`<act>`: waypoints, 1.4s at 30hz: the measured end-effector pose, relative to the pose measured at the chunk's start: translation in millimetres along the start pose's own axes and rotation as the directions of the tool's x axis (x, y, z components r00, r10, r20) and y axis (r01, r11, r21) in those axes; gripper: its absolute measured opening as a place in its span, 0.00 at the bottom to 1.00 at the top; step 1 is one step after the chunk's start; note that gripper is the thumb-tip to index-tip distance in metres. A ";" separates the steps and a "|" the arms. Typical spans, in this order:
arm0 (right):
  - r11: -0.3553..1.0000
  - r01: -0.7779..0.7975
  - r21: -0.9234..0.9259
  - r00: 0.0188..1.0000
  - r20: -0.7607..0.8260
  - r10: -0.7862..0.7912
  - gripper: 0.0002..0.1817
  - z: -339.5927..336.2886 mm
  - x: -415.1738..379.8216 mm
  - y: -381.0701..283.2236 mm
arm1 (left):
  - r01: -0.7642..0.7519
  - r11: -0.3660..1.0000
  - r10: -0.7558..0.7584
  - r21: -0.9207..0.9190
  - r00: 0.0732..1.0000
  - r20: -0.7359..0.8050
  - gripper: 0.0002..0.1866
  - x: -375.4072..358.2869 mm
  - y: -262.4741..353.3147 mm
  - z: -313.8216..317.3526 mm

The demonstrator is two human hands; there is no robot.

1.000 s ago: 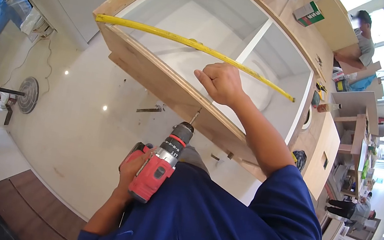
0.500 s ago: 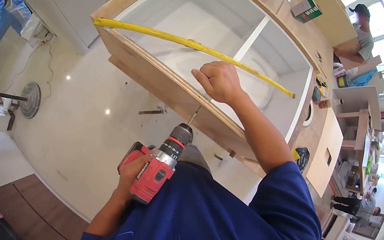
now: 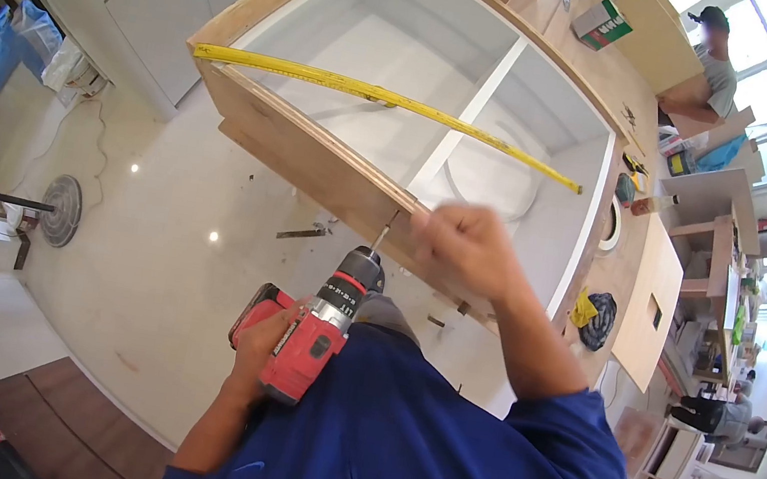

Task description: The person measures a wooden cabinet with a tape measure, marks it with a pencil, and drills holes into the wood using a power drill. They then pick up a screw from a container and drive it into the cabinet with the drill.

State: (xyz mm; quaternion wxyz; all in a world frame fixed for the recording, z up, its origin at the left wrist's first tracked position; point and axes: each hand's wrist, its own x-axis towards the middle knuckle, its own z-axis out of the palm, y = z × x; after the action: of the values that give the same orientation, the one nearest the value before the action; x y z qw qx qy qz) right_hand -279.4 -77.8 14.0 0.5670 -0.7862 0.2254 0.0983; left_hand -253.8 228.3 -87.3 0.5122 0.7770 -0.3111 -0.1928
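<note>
See cabinet (image 3: 310, 161) open side up, white inside; see yellow tape (image 3: 368, 89) stretched across. Grips red drill (image 3: 304, 348) in left hand (image 3: 262, 341), below near side. Holds right hand (image 3: 469, 246) curled closed, motion-blurred, by near rim; cannot tell if holding anything. Points bit (image 3: 384, 234) at cabinet's near side, contact unclear.

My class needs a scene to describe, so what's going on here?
A person's left hand holds a red drill, its bit at the side of a wooden cabinet. The blurred right hand is by the cabinet's edge; whether it holds anything is unclear. A yellow measuring tape spans the cabinet's open top.
</note>
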 end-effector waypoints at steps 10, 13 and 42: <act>0.410 -0.116 0.905 0.993 0.109 0.039 0.17 66.6 33.0 72.7 | -0.064 0.998 0.063 -0.015 0.997 -0.043 0.31 -6.3 -3.0 -0.5; 0.350 -0.102 0.931 0.995 0.088 0.057 0.16 69.8 36.3 74.0 | -0.023 0.998 0.020 -0.065 0.998 -0.059 0.29 -13.6 -14.8 5.3; 0.485 -0.144 0.862 0.988 0.102 0.113 0.09 69.3 39.9 74.9 | 0.001 0.944 0.068 0.330 0.978 -0.197 0.21 -21.3 -55.7 38.8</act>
State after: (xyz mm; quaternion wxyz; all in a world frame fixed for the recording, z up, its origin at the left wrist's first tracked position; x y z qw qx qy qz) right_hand -272.2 -41.8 -89.2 0.8792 -0.3745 0.2935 0.0260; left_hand -277.4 232.3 -154.3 0.4081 0.8618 -0.2974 -0.0484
